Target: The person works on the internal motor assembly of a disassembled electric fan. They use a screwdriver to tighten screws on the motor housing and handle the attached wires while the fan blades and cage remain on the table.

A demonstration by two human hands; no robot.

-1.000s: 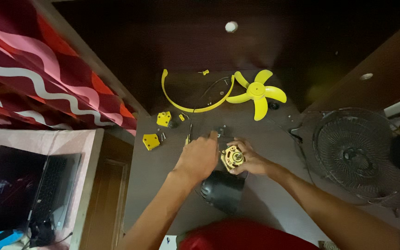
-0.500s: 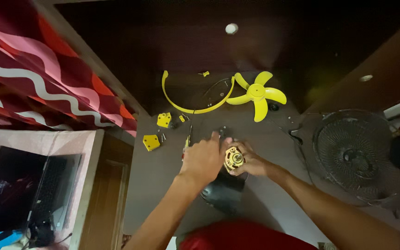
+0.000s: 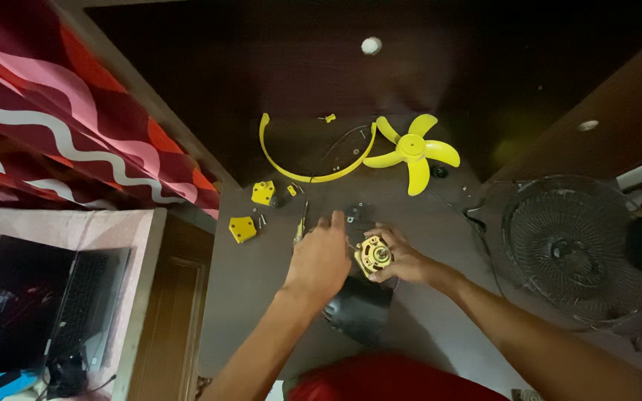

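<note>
We see the right hand point(image 3: 403, 260) closed around a small yellow fan motor point(image 3: 373, 256), holding it just above a black motor housing point(image 3: 358, 312) on the table point(image 3: 261, 312). The left hand point(image 3: 321, 256) rests curled against the motor's left side; whether it grips anything we cannot tell. Farther off lie a yellow fan blade point(image 3: 412, 151), a yellow ring point(image 3: 291, 167), two yellow brackets point(image 3: 243, 228) and a wire fan guard point(image 3: 566, 249).
</note>
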